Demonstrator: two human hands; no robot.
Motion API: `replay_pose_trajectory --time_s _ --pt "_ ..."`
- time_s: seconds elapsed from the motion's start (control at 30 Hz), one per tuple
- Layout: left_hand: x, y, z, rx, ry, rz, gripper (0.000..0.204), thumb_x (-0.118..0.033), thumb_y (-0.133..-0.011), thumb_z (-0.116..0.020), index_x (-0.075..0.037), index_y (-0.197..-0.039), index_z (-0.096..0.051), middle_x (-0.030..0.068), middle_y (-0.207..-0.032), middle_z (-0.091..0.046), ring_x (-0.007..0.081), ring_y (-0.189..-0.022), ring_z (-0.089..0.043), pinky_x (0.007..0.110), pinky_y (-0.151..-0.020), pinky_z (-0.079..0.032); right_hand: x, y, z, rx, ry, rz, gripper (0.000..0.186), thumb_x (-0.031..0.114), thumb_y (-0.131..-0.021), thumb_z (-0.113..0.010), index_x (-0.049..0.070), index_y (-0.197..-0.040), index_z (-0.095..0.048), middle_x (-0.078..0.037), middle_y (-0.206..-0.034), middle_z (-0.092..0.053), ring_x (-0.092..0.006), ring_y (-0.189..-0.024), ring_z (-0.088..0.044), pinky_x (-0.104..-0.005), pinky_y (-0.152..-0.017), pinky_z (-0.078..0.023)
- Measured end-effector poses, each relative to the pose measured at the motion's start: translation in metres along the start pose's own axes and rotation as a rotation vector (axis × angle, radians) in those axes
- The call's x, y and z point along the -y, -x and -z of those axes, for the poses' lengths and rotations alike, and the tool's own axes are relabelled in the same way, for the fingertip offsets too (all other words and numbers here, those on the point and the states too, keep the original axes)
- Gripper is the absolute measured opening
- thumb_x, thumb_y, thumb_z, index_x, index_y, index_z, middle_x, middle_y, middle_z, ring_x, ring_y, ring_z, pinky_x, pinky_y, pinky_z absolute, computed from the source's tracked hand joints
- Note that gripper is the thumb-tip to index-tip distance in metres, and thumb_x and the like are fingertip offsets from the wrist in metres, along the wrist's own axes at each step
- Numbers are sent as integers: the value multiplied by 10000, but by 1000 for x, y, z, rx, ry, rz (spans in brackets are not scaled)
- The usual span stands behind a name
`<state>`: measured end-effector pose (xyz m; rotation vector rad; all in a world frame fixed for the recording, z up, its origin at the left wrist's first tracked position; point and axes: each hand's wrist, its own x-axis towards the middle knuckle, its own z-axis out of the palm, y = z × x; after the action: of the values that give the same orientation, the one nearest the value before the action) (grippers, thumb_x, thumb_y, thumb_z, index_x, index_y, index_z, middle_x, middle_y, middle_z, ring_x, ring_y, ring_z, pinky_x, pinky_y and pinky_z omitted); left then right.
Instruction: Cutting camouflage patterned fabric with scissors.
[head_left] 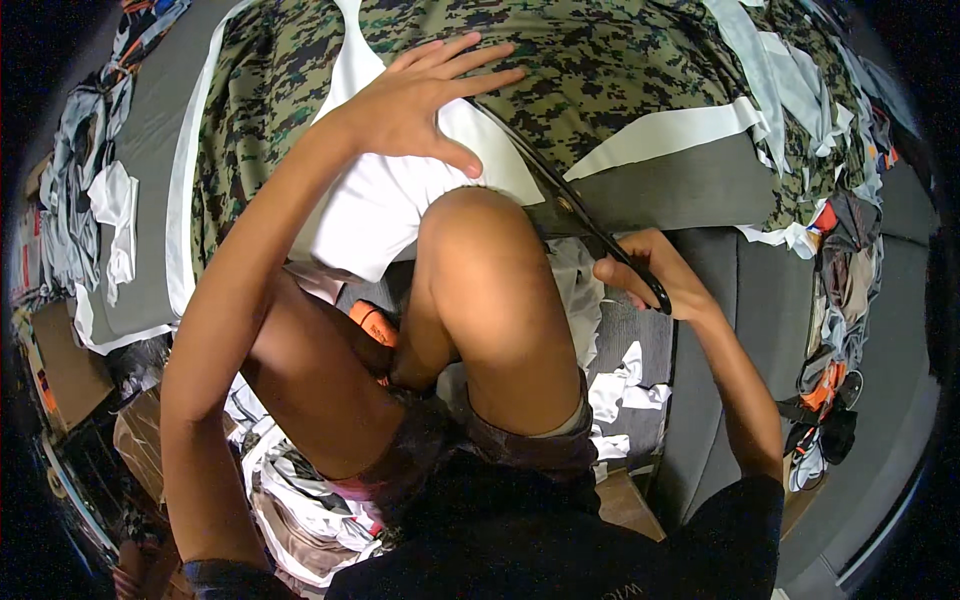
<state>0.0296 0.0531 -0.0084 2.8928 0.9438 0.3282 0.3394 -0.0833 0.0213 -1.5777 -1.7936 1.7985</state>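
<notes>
One hand (672,265) gripping scissors (580,212), handles (657,293) part-hidden

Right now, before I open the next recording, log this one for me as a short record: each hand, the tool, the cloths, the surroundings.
Left hand: open, fingers spread over the white cloth and camouflage cloth
Right hand: closed around the handle end of the scissors
Scissors: long, dark, pointing up and left toward the left hand
White cloth: next to the raised knee
Nearby: white scraps below the right hand; orange object between the legs, kind unclear
</notes>
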Motion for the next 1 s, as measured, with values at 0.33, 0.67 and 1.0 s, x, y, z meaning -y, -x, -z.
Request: replay_pose_trajectory --time_s 0.33,0.67,1.0 --pt "0 -2 1 9 -6 26 1022 -697 -609 -670 -268 -1461 -303 -42 -1542 -216 262 -1426 -166 469 -1138 -168 -1 0 2 -14 9 44 420 291 -853 -641 115 -518 -458 49 -451 -388 -39 -399 -328 -196 -396 -249" --pt "0 -2 0 8 0 31 1033 -693 -602 -677 -271 -1464 -294 -45 -1546 -203 261 -1426 -162 468 -1140 -168 6 2 8 4 19 34 432 278 -862 -640 126 -505 -450 54 -442 -385 -35 -391 -316 -197 -385 -240" --pt "2 -1 0 17 7 35 1036 -686 -599 -681 -270 -1465 -292 -36 -1547 -202 265 -1427 -159 469 -1138 -170 10 2 12 7 62 77 446 267 -872 -644 119 -493 -459 55 -424 -381 -32 -384 -300 -198 -381 -237"
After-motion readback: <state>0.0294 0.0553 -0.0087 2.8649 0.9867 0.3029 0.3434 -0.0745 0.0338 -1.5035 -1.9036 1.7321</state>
